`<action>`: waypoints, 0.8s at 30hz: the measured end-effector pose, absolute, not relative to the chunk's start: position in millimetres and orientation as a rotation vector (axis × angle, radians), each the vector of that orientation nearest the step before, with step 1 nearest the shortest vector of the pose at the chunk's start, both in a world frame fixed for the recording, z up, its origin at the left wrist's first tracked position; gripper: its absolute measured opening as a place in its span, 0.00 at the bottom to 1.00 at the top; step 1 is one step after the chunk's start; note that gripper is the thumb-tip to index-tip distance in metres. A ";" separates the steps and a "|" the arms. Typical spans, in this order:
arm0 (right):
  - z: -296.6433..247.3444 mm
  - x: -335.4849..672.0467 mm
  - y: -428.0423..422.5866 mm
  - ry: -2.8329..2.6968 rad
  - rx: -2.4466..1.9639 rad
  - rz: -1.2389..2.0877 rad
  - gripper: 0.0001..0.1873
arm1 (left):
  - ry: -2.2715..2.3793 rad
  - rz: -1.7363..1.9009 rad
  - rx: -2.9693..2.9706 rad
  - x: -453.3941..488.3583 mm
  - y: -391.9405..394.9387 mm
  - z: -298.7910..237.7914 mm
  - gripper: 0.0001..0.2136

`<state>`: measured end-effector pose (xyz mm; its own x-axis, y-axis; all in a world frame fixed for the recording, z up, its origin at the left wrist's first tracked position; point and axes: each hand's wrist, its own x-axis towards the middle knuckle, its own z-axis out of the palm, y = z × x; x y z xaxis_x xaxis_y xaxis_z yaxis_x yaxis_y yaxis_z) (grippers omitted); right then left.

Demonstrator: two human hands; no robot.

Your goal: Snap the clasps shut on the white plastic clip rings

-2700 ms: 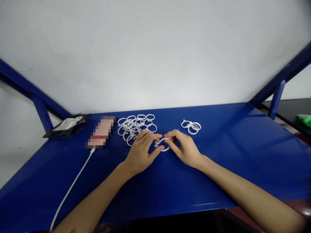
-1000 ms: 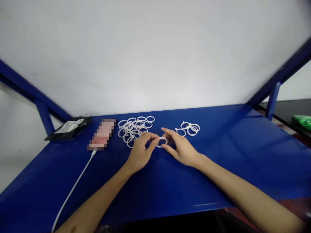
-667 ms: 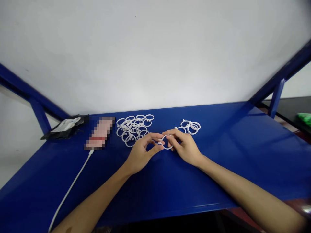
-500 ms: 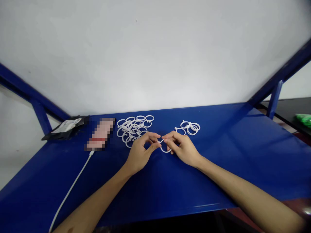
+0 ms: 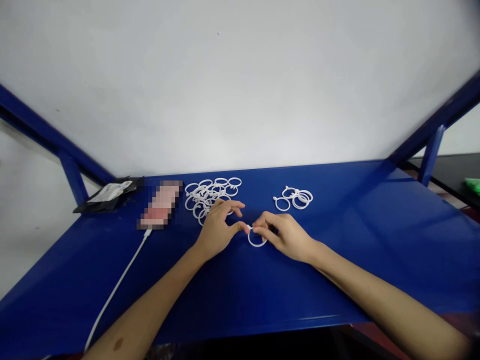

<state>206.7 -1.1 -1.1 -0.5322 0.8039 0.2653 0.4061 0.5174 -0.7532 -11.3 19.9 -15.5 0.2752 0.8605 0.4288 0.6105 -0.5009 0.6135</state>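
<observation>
The white ring lies between the hands, pinched at its far side by the fingers of the right hand, its knob toward the left hand, whose fingers are parted, thumb contact being uncertain.

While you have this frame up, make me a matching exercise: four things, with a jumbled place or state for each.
Things
1. Bag
2. Right hand
3. Larger ring pile
4. Cable

Places or states
A. Partly hidden by the left hand
B. White, running toward the near edge of the table
C. Black, in the far left corner
D. Pinching a white ring

Pairs: 1-C, 2-D, 3-A, 4-B
</observation>
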 end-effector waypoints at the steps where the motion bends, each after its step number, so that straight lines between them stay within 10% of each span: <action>1: 0.1 208.1 0.3 -2.200 -0.999 0.735 0.09 | 1.360 1.029 2.287 -14.3 23.2 -15.1 0.20; 5: 5.5 223.4 13.8 -2.206 -1.205 0.262 0.11 | 1.549 0.844 2.551 -28.5 34.0 -15.0 0.27; 14: -4.2 265.1 49.0 -2.102 -1.572 -0.404 0.15 | 1.689 0.531 2.701 -38.8 35.7 -8.1 0.03; 24: -6.4 230.2 27.7 -2.287 -1.285 -0.150 0.13 | 1.532 0.507 2.698 -29.0 24.7 -10.2 0.08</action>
<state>230.2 27.7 -6.4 -0.4233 0.7681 0.4804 0.8242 0.5467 -0.1479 -29.0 24.7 -10.2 0.4731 0.8360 0.2779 0.8369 -0.5250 0.1549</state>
